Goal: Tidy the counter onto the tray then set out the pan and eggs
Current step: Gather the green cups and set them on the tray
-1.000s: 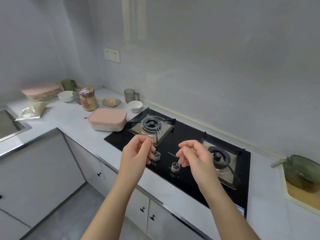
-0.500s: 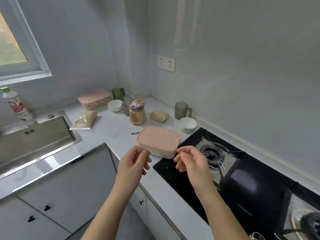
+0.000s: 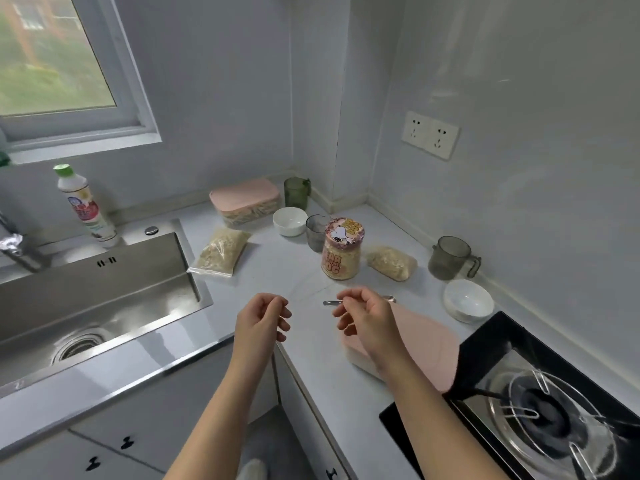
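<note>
Empty, loosely curled: left hand (image 3: 263,320), right hand (image 3: 372,322), hovering over surface (image 3: 294,271), probably choosing first pick. Untidied there: jar (image 3: 342,251), spoon (image 3: 330,302), bowl (image 3: 290,220); tray, pan, eggs unseen.

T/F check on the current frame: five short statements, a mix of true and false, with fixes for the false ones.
1. The left hand and the right hand both hold nothing. True.
2. The cartoon jar lies on its side. False: it stands upright with its lid on.
3. A clear bag of grain lies on the counter beside the sink. True.
4. The near pink-lidded box is open. False: its lid is on.
5. The dish soap bottle stands by the stove. False: it stands behind the sink.
</note>
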Available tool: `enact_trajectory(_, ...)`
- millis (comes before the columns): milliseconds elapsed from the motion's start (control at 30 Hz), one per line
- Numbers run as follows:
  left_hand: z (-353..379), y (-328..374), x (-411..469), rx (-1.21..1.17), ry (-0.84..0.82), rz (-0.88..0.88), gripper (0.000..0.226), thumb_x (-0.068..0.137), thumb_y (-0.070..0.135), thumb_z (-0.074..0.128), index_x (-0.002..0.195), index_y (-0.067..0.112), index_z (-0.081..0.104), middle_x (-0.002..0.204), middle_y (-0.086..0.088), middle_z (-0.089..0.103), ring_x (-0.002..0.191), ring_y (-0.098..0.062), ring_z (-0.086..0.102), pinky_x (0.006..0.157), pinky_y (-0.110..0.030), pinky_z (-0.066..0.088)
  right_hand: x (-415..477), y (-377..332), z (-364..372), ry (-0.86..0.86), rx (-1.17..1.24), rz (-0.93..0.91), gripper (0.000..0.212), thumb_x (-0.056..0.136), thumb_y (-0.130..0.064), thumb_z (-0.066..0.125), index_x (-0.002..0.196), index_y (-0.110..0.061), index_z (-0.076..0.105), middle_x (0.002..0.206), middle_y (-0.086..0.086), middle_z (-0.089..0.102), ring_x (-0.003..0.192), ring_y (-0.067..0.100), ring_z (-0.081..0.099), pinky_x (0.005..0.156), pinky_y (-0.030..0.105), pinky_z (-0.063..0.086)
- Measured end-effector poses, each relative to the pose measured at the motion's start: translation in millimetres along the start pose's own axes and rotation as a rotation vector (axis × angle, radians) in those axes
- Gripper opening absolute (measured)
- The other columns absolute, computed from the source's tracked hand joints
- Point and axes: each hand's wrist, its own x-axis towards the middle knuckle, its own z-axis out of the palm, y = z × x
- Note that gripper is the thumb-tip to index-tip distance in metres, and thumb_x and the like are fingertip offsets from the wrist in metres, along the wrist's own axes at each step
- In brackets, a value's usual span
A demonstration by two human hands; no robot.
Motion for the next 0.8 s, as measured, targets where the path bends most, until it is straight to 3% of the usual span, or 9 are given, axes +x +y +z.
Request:
enact_trajectory(200,-1,-28,156,0.002,-0.055,-0.163,0.010,0.091,0.009,0.052,0.088,0.006,0.061,0.084,-0.010,0.064,0.062,-0.019,0.058,0.055,-0.032,0.049,105,-12,55,0.044,-0.022,0.020,0.013,0.094,-0.007,0.049,0.094,-0.009,0.062,0.073,0.001,0.065,0.059,0.012,0.056,0.060,0.029,0.046)
enact_trajectory(333,6,-32,256,-0.014,-0.095,-0.295,0.014,0.094,0.012,0.049,0.102,0.005,0.058,0.096,-0.010,0.059,0.071,-0.021,0.058,0.063,-0.034,0.052,166,-26,81,0.107,-0.022,0.068,0.014,0.094,-0.008,0.049,0.093,-0.011,0.062,0.074,0.001,0.066,0.058,0.012,0.056,0.057,0.025,0.045)
enact_trajectory(433,18,-35,325,0.028,-0.115,-0.322,0.027,0.093,0.013,0.049,0.119,0.006,0.053,0.110,-0.012,0.055,0.085,-0.024,0.058,0.069,-0.037,0.054,204,-30,96,0.131,-0.019,0.107,0.015,0.095,-0.007,0.048,0.093,-0.011,0.062,0.073,0.002,0.065,0.058,0.012,0.055,0.055,0.022,0.044)
enact_trajectory(567,33,-45,393,0.108,-0.158,-0.442,0.053,0.094,0.018,0.049,0.143,0.009,0.032,0.109,-0.009,0.047,0.099,-0.031,0.059,0.082,-0.045,0.055,243,-29,112,0.175,-0.029,0.167,0.018,0.093,-0.004,0.047,0.090,-0.013,0.062,0.072,0.001,0.065,0.058,0.014,0.054,0.054,0.022,0.043)
enact_trajectory(667,42,-53,426,0.119,-0.187,-0.521,0.061,0.094,0.018,0.048,0.148,0.010,0.022,0.110,-0.011,0.046,0.086,-0.031,0.057,0.078,-0.044,0.055,265,-27,116,0.198,-0.025,0.184,0.018,0.093,-0.003,0.047,0.090,-0.013,0.062,0.072,0.002,0.065,0.059,0.015,0.054,0.056,0.024,0.044)
enact_trajectory(800,50,-68,456,0.176,-0.198,-0.534,0.049,0.089,0.013,0.047,0.136,0.001,0.040,0.113,-0.021,0.056,0.059,-0.030,0.060,0.050,-0.032,0.054,282,-26,115,0.202,-0.037,0.187,0.017,0.094,-0.005,0.048,0.091,-0.013,0.063,0.072,0.001,0.066,0.060,0.014,0.056,0.056,0.024,0.044)
